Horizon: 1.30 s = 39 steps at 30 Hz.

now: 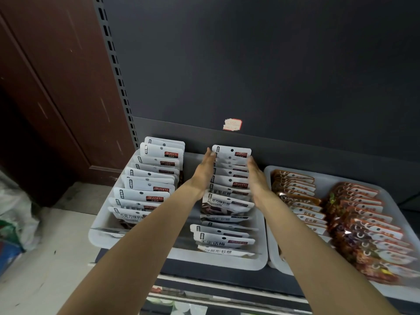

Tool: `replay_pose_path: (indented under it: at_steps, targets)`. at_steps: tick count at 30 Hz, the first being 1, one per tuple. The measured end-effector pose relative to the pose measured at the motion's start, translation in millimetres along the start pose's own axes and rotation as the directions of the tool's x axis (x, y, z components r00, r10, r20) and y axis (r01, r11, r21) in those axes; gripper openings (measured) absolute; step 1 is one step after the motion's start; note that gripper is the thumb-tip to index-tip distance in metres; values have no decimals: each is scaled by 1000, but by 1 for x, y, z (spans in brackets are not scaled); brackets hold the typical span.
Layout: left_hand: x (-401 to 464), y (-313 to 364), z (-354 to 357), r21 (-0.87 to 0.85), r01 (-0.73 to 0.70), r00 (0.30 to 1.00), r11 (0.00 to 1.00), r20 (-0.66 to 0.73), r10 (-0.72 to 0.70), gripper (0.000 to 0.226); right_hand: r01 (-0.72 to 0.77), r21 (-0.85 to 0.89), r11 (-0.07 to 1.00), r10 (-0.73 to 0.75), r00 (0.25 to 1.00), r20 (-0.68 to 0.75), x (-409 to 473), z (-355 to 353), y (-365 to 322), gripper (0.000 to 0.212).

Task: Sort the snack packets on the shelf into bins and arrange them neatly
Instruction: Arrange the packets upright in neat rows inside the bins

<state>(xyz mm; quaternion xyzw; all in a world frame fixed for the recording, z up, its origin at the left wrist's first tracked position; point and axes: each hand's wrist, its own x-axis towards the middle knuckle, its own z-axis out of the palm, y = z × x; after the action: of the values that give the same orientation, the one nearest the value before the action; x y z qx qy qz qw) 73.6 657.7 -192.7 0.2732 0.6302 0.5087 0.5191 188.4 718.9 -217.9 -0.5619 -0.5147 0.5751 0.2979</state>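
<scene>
A white bin (100, 237) on the shelf holds two rows of white snack packets standing on edge. My left hand (204, 170) lies flat against the left side of the right row of white packets (229, 178), fingers straight, near the back. My right hand (256, 176) presses flat against that row's right side. The left row of white packets (147, 180) stands untouched. A second white bin (272, 260) to the right holds rows of brown and red packets (363, 223).
The dark back panel carries a small worn price sticker (232, 124). A slotted upright (118, 73) runs up the shelf's left side beside a brown wooden wall (45, 87). Bags (16, 212) lie on the floor at left. A lower shelf shows below.
</scene>
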Motion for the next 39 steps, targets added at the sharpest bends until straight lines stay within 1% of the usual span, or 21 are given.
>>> replay_pose_path:
  at_steps: [3, 6, 8, 10, 12, 14, 15, 17, 19, 22, 24, 27, 29, 31, 33, 34, 36, 39]
  targets:
    - [1, 3, -2, -14, -27, 1000, 1000, -15, 27, 52, 24, 10, 1000, -24, 1000, -2, 1, 0, -5, 54]
    - [-5, 2, -6, -26, -59, 997, 998, -45, 58, 56, 42, 12, 999, -42, 999, -21, -2, -6, -7, 53]
    - [-8, -2, -11, -57, -46, 996, 997, -74, 42, 59, 56, 31, 998, -55, 998, -41, -6, -13, -6, 54]
    - [-18, -3, -16, -52, -14, 988, 999, -153, 6, 52, 71, 29, 997, -69, 996, -61, -19, -22, -3, 54]
    - [-32, -10, -20, -55, 6, 983, 998, -184, -16, 51, 85, 24, 996, -83, 994, -70, -39, -28, 5, 59]
    - [-51, -21, -23, -62, 23, 984, 998, -177, -34, 54, 81, 71, 994, -75, 994, -75, -59, -30, 22, 75]
    - [-62, -28, -24, -64, 31, 986, 997, -164, -41, 55, 62, 105, 993, -54, 996, -77, -69, -31, 33, 78]
    - [-81, -44, -27, -80, 54, 992, 995, -112, -63, 58, 34, 153, 988, -29, 999, -33, -91, -29, 48, 69]
    - [-99, -53, -27, -99, 60, 997, 993, -51, -65, 57, -8, 162, 987, 4, 1000, 28, -106, -24, 60, 62]
    - [-112, -54, -18, -193, 77, 997, 978, 14, -75, 54, -80, 184, 980, 77, 997, 22, -120, -10, 58, 62]
    - [-116, -47, -10, -157, 55, 998, 986, 32, -50, 49, -133, 255, 958, 138, 990, 1, -119, -6, 53, 62]
    - [-121, -39, -6, -73, 25, 999, 997, 24, -23, 38, -126, 312, 942, 143, 989, -32, -117, -8, 46, 45]
    - [-113, -40, -8, -83, 24, 1000, 996, 9, -23, 42, -109, 274, 955, 121, 992, -29, -118, -3, 43, 51]
    - [-104, -47, -10, -27, 7, 1000, 1000, -1, -7, 47, -77, 194, 978, 90, 994, -62, -118, 2, 49, 57]
    - [-99, -48, -9, 27, -70, 998, 997, 2, 70, 49, 8, 144, 990, 3, 997, -74, -117, 5, 49, 49]
    - [-98, -48, -9, 24, -103, 995, 994, -1, 103, 50, 56, 114, 992, -47, 996, -79, -116, 5, 46, 46]
    - [-92, -49, -10, 2, -153, 988, 988, -1, 153, 52, 125, 71, 990, -120, 990, -75, -112, 4, 41, 45]
    - [-80, -47, -12, -31, -196, 980, 980, 21, 197, 53, 177, 12, 984, -175, 980, -99, -101, 3, 40, 47]
